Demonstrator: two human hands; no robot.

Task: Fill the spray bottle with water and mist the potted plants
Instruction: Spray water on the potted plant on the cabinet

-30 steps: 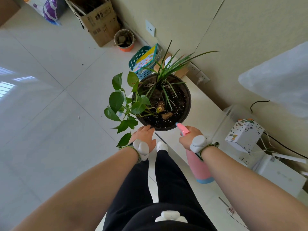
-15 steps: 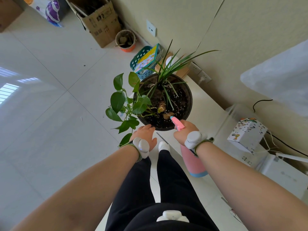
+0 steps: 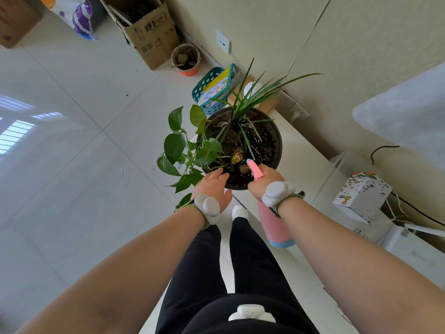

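Your right hand (image 3: 265,179) has its grip closed round the head of the pink spray bottle (image 3: 275,227). The bottle's blue-based body hangs below your wrist, and its blue-tipped nozzle (image 3: 248,161) points out over the soil at the near side of the black pot (image 3: 278,143). Your left hand (image 3: 213,186) holds nothing: its grip is loose, the fingers straight and lying across the pot's near rim, with the tips over the soil. The pot stands on the end of a white counter (image 3: 303,169). A grass-like plant (image 3: 252,97) rises from the far part of the soil, broad pothos leaves (image 3: 173,145) spill over the left rim, and a cut bulb stub (image 3: 237,155) sits just left of the nozzle. A white spotted box (image 3: 361,194) rests farther right on the counter. On the floor beyond the pot are a teal basket (image 3: 204,85), a small bucket (image 3: 186,57) and a cardboard box (image 3: 149,32)
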